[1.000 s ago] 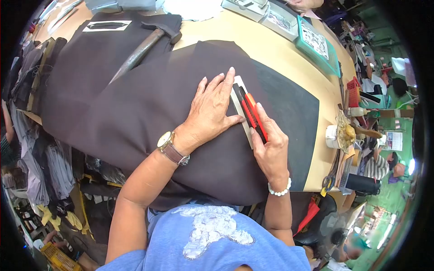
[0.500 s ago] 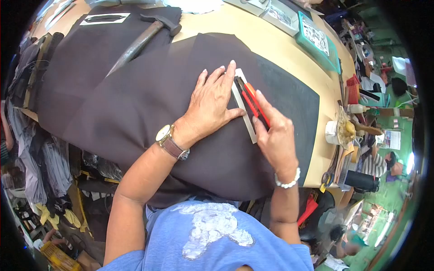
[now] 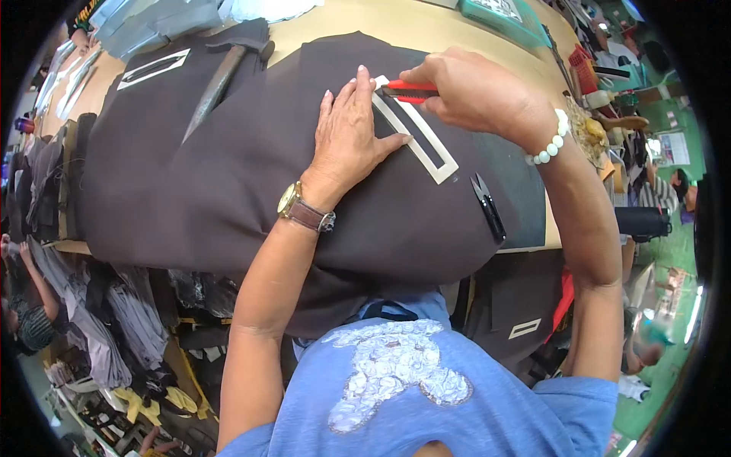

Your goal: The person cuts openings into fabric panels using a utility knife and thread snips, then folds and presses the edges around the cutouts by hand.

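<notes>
My left hand (image 3: 348, 141) lies on dark brown fabric (image 3: 228, 206), fingers stretched out, thumb tip on a white rectangular frame (image 3: 447, 167). In my right hand (image 3: 487, 95) is a red utility knife (image 3: 411, 91), held nearly level with its dark tip at the frame's upper end. Whether the blade touches the fabric, I cannot tell. Black thread snips (image 3: 489, 209) rest on the fabric, right of the frame's lower end. Farther left lies a hammer (image 3: 217, 91), part of it under the fabric.
Another white frame (image 3: 154, 68) lies on the fabric at the upper left. A teal tray (image 3: 506, 17) stands at the table's far side. Plastic-wrapped stacks (image 3: 152, 27) sit at the back left. Another small white frame (image 3: 524, 328) is on dark cloth below the table edge.
My right hand has swung up to the frame's upper end, turning the knife from steep to nearly level. More of the frame and the thread snips now show. The camera view has shifted.
</notes>
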Tool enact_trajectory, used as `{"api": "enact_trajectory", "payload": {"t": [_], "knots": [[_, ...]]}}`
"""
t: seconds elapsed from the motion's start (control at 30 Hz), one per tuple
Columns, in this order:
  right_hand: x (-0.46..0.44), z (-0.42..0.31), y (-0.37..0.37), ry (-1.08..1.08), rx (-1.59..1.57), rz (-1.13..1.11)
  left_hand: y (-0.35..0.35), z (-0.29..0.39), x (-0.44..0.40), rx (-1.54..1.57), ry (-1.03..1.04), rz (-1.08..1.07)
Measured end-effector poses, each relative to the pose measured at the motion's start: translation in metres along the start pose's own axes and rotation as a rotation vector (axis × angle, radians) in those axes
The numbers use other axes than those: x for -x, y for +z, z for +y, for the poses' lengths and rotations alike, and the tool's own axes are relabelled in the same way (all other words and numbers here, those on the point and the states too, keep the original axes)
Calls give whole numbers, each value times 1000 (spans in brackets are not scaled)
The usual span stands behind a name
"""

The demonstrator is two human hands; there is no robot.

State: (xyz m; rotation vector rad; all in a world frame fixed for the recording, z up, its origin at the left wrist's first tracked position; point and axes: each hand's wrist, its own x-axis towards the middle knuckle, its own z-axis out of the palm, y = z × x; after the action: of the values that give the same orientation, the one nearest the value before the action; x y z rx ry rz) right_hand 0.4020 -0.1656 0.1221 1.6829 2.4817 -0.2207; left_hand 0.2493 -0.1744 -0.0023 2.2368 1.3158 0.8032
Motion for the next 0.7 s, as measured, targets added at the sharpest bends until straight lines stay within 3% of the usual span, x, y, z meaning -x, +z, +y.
{"api": "enact_trajectory", "payload": {"t": [0.47,0.7], "knots": [[54,-2,16,-25,-10,90,3,-3,-1,7,24,17],[97,-10,14,96,-10,-5,2,-2,-2,-13,31,7]]}}
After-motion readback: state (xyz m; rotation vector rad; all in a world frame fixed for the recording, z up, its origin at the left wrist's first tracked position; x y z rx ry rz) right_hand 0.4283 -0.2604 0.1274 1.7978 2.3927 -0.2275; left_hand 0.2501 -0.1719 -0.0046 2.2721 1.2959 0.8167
